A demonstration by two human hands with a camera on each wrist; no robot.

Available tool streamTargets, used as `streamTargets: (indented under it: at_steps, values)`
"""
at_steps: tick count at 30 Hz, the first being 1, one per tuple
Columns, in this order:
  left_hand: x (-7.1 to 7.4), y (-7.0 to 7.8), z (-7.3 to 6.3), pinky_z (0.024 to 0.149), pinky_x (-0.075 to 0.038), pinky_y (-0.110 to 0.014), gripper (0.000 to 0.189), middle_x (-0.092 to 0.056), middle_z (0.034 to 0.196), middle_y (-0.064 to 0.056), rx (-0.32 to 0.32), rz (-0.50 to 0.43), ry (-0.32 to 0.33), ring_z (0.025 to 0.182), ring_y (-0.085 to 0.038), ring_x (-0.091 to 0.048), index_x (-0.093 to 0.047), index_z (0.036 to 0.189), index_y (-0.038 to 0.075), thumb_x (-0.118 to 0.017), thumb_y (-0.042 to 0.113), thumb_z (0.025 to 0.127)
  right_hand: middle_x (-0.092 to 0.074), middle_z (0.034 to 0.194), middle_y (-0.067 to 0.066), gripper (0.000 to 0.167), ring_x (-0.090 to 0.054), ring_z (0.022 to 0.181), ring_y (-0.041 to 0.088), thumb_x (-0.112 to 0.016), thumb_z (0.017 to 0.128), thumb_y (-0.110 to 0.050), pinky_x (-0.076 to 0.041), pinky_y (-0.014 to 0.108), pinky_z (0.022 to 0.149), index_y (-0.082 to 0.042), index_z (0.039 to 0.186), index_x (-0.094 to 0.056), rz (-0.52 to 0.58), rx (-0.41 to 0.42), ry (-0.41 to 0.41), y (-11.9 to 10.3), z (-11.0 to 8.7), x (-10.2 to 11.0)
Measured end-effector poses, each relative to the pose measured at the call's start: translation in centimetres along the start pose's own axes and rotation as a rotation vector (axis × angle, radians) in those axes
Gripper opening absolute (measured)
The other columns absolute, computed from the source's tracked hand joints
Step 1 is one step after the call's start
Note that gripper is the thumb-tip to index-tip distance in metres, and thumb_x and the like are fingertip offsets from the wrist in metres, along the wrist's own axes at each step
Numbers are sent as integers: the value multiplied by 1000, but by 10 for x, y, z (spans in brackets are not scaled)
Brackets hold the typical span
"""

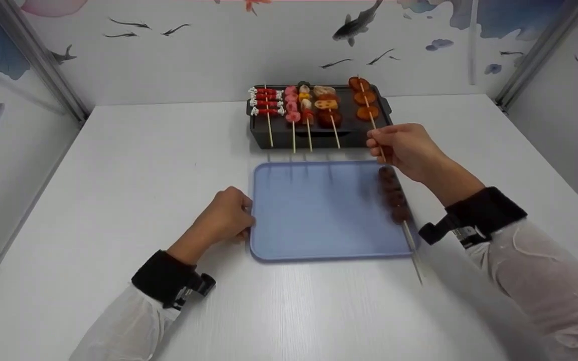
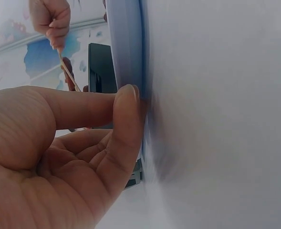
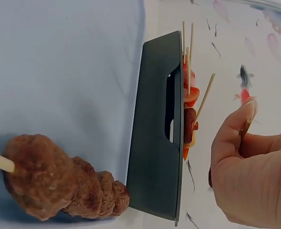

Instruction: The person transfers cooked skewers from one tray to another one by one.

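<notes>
In the head view my right hand (image 1: 409,150) pinches the stick of a skewer with round orange-brown slices (image 1: 368,113), whose upper end is over the right part of the black grill (image 1: 285,140). At its left edge, the blue tray (image 1: 314,220) is held by my left hand (image 1: 226,215); the left wrist view shows thumb and forefinger together at the tray rim (image 2: 127,47). A meatball skewer (image 1: 393,196) lies along the tray's right side, its stick reaching past the near edge. The right wrist view shows the meatballs (image 3: 42,176) close up, below the right hand (image 3: 254,167).
Across the grill lie several other skewers: one with red and white pieces (image 1: 267,103), one with pink pieces (image 1: 292,105), and mixed ones (image 1: 327,104), sticks pointing toward me. White patterned panels (image 1: 208,55) stand behind and beside the white table (image 1: 158,165).
</notes>
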State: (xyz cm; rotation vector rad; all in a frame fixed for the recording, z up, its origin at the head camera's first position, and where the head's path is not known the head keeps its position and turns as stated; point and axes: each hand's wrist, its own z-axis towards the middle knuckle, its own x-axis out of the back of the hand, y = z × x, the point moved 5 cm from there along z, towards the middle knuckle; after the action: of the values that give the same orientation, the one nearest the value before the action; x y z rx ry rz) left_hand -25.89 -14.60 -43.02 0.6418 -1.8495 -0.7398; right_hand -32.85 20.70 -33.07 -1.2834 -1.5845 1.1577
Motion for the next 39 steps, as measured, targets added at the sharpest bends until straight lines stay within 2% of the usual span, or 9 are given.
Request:
streamTargets:
  at_steps: [4,9,11,14,19,23,29,31,39]
  values:
    - [-3,-7,10,53,-61,-27,7,-72,67,-8,1,12,-2,56,-14,-71,-74,90,-1,-68,-4,94,-73,97,-2,33,-67,81,8,-53,121,-17,-59,19,71,4,146,-58,-66,-3,-25,5,-15,2]
    - [1,10,-5,53,-58,-25,22,-70,64,-7,8,10,-6,55,-13,-69,-65,77,5,-67,-6,96,-74,95,-5,33,-66,80,7,-52,121,-21,-59,19,71,2,143,-59,-119,-11,-44,12,-37,4]
    - [3,19,-14,54,-58,-24,21,-70,65,-8,15,11,-11,55,-13,-68,-65,78,3,-65,-8,96,-74,94,-4,30,-66,78,8,-53,121,-20,-60,20,70,1,140,-61,-102,-8,-47,14,-47,5]
    - [5,20,-15,55,-59,-23,10,-71,68,-9,30,11,-8,57,-13,-69,-73,89,-5,-66,-7,96,-74,92,-2,24,-66,76,9,-56,120,-19,-60,21,70,-2,131,-68,-68,4,-56,17,-61,7]
    - [0,-6,8,56,-62,-25,27,-75,72,-9,42,-2,-6,59,-14,-73,-79,119,-9,-69,-4,95,-73,90,0,20,-65,74,11,-63,118,-18,-61,22,70,-5,117,-78,-57,25,-77,23,-83,12]
    - [0,-8,9,54,-60,-26,10,-74,69,-8,29,9,-10,57,-14,-73,-77,89,1,-69,-2,95,-73,90,0,19,-65,74,11,-65,117,-19,-61,22,71,-6,114,-79,-97,28,-84,32,-94,15]
    - [0,-13,14,54,-59,-24,37,-73,64,-5,15,12,-2,55,-13,-72,-54,65,17,-68,-3,94,-77,92,-1,17,-69,74,10,-68,116,-18,-63,23,70,-5,118,-80,-137,-3,-102,49,-108,19]
    - [1,-9,10,54,-59,-24,42,-73,64,-5,7,10,-5,56,-12,-71,-48,64,18,-69,-3,95,-77,92,0,18,-70,75,10,-68,115,-18,-64,23,69,-3,119,-79,-147,-22,-112,57,-112,19]
    - [8,24,-23,53,-57,-21,38,-68,63,-5,8,2,-7,55,-11,-67,-51,67,12,-66,-7,97,-77,95,0,25,-70,75,9,-69,115,-19,-65,24,69,1,127,-77,-177,-99,-157,82,-120,19]
